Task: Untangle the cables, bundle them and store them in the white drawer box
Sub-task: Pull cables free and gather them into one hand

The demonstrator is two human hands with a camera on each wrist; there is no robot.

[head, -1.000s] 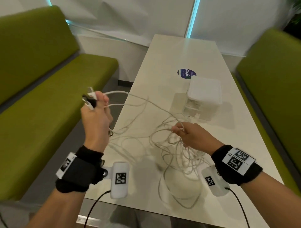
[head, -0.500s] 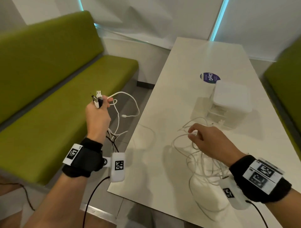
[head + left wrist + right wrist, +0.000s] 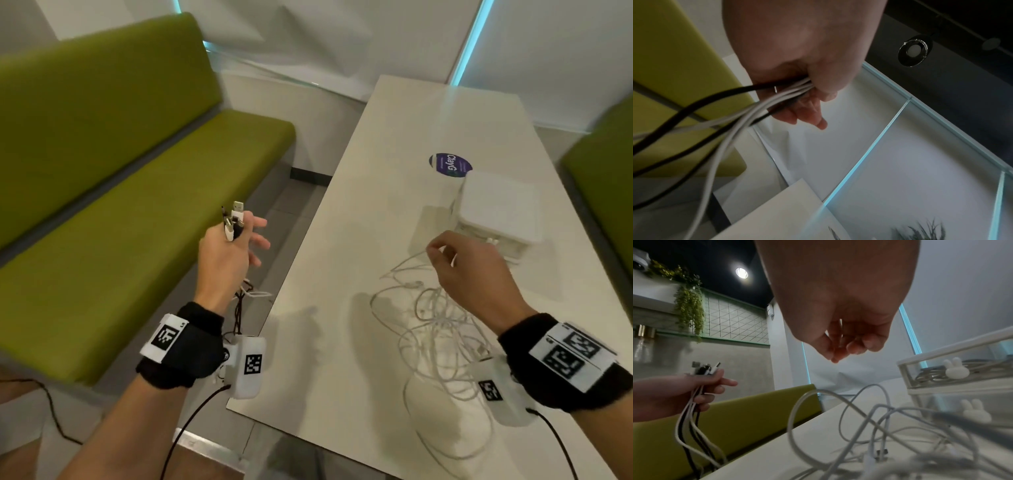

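My left hand (image 3: 239, 236) is raised left of the white table (image 3: 387, 144), over the gap to the bench. It grips a bunch of white and black cables (image 3: 748, 104) near their ends, the plugs (image 3: 234, 217) sticking up above the fingers and the rest hanging down. A tangle of white cables (image 3: 438, 329) lies on the table. Just above it hovers my right hand (image 3: 442, 253), fingers loosely curled; in the right wrist view my right hand (image 3: 842, 350) holds nothing. The white drawer box (image 3: 496, 212) stands just beyond it, coiled cables showing in its upper drawer (image 3: 953, 369).
Green benches run along the left (image 3: 120, 205) and right (image 3: 606, 171) of the table. A round purple sticker (image 3: 449, 164) lies behind the box. The table's near left corner (image 3: 239, 404) sits by my left wrist. Thin black leads trail from both wrist cameras.
My left hand has drawn a white cable out of the tangle and off to the left of the table. My right hand has let go of the tangle. The view has swung left.
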